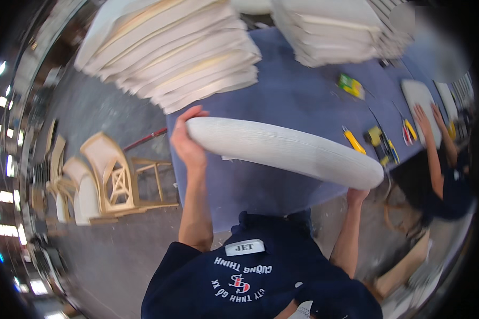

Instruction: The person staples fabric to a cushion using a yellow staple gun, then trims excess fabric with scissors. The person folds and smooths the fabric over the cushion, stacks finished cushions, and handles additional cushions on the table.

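The left hand (189,142) grips one end of a white seat pad (285,150), fingers curled over its rounded edge. The right hand (356,195) presses up against the underside of the other end; whether its fingers close on it cannot be told. The pad hangs edge-on in the air, tilted down toward the right, above the near edge of a blue table (298,95).

Between the pad and the far side, a wide strip of bare table lies open. Two stacks of pads (170,50) stand at the far edge (the left one leaning, overhanging the table's corner). To the right lie several yellow tools (378,139), just beside one another.

A co-worker's two hands (428,119) rest on one more pad lying flat at the right edge. On the grey floor to the left stand a few bare wooden chair frames (109,175), well apart from the table.
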